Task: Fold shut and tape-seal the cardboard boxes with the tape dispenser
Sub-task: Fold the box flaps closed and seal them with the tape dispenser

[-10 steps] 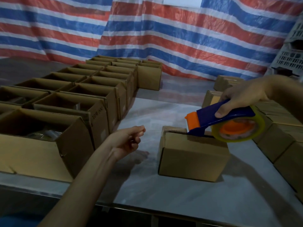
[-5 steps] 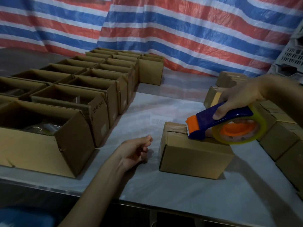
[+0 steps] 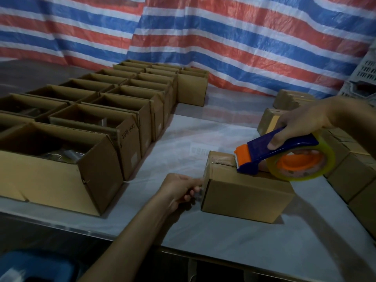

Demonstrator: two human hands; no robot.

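Two rows, open boxes (image 3: pixel 105 127): left half of table (image 3: pixel 203 237).
Closed box (image 3: pixel 246 192): near table's front, tape along its top seam.
Tape dispenser (image 3: pixel 284 155): resting on that box's top.
Right hand (image 3: pixel 299 121): wrapped around the dispenser's blue handle.
Left hand (image 3: pixel 181 190): fingers curled against the box's left end; blurred, whether pinching anything I cannot tell.
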